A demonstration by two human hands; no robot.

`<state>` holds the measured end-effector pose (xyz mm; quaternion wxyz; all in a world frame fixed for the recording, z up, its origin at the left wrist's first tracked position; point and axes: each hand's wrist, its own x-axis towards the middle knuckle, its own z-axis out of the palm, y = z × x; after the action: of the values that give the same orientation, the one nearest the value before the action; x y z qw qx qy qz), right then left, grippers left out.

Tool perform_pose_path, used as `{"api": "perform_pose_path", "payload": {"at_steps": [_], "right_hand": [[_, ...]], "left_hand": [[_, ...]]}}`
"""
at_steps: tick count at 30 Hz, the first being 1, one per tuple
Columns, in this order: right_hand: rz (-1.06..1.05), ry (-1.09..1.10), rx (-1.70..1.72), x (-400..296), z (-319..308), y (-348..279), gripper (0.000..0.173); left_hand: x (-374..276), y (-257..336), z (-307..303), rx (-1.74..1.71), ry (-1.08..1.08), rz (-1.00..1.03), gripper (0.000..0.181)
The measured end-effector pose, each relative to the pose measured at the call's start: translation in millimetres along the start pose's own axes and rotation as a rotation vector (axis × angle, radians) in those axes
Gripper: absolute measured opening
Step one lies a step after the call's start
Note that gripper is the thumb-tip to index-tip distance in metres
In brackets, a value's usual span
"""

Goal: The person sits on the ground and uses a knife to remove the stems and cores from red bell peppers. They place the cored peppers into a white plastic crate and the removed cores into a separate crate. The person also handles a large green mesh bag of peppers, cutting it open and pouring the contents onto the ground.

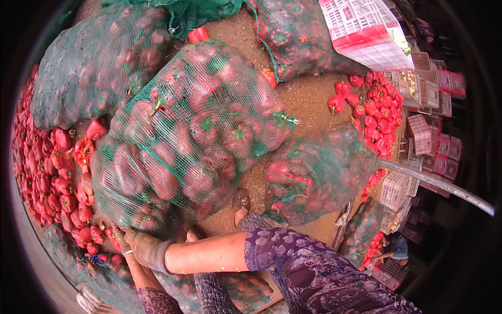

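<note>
A large green mesh bag (pixel 204 129) packed with red bell peppers lies before me. Both of my hands are together at its near left end. On my right hand (pixel 146 248) is a brownish work glove with a grey cuff; it grips the lower edge of the bag, its fingertips partly hidden. My left hand (pixel 123 238), with a white band at the wrist, is close beside the right one and against the same end of the bag. Much of it is covered, so its hold cannot be made out. A foot (pixel 240 201) rests on the floor by the bag.
Loose red peppers (pixel 51 184) are heaped at left; another pile (pixel 380 117) lies at right. Filled mesh bags stand around: far left (pixel 102 62), far (pixel 294 39), right (pixel 321 172). A metal pole (pixel 439 182), stacked plastic crates (pixel 368 35) and another person (pixel 398 249) are at right.
</note>
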<state>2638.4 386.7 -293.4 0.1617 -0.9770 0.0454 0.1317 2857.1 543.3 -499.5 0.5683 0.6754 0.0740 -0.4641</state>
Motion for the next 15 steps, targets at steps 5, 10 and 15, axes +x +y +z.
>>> {"api": "perform_pose_path", "payload": {"at_steps": [5,10,15], "right_hand": [[0.351,0.011,0.255,-138.1,-10.8,-20.2,0.033],[0.522,0.131,0.301,-311.5,-94.4,-23.5,0.035],[1.117,0.733,0.583,-473.1,-127.6,-57.2,0.044]], "left_hand": [[-177.6,16.1,147.4,0.238,-0.299,-0.007,0.041],[-323.8,56.8,234.7,0.384,-0.54,0.066,0.042],[-472.4,108.0,447.6,0.656,-0.699,0.103,0.038]]}}
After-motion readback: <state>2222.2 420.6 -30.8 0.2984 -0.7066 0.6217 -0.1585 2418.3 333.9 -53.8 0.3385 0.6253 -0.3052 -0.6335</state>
